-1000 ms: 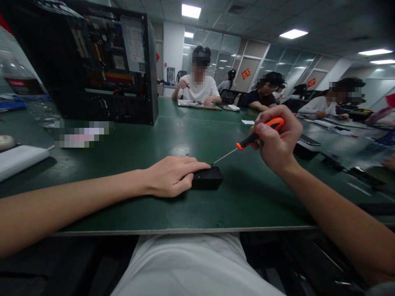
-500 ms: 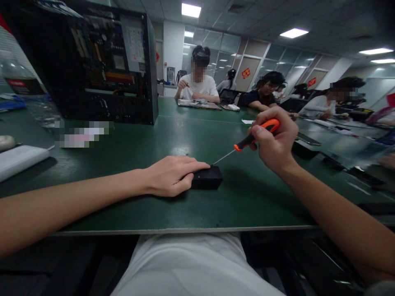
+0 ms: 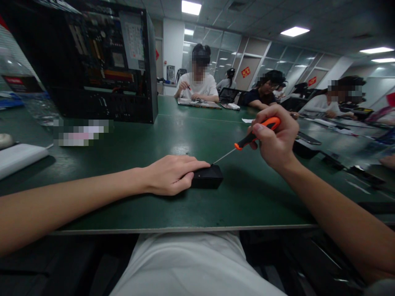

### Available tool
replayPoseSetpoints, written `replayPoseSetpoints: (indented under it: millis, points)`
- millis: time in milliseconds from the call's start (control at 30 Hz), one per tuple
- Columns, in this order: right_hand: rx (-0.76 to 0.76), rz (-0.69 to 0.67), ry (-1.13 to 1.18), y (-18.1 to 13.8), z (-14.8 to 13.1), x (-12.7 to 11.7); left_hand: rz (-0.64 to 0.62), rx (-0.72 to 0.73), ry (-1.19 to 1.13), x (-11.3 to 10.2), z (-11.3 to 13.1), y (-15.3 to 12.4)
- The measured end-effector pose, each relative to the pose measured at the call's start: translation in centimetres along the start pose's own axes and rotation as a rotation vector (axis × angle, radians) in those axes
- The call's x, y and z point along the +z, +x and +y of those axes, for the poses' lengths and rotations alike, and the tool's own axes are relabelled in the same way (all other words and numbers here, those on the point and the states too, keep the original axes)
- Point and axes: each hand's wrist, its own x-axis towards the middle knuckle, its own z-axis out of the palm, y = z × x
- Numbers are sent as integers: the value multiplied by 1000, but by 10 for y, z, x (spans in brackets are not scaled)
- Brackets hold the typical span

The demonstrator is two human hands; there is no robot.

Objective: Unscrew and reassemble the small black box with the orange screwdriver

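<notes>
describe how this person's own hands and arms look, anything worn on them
The left hand and right hand are ungloved, with no ring or watch visible. Both forearms are bare; white clothing shows below.

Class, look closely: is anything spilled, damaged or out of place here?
No spill or damage stands out. The PC case at left looks odd: its side is open, its inside showing. Nothing seems amiss with the box or screwdriver.
</notes>
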Motion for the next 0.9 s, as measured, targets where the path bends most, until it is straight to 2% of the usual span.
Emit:
replayPoseSetpoints:
  millis: [767,833,900]
  points:
    - [48,-4,38,0,6,0,2,9,-8,0,0,0]
    - [57,-40,28,2,5,-3,-2,3,-6,0,-1,-1]
    - [39,-130,-31,8,-1,-7,-4,-4,-11,0,-2,-1]
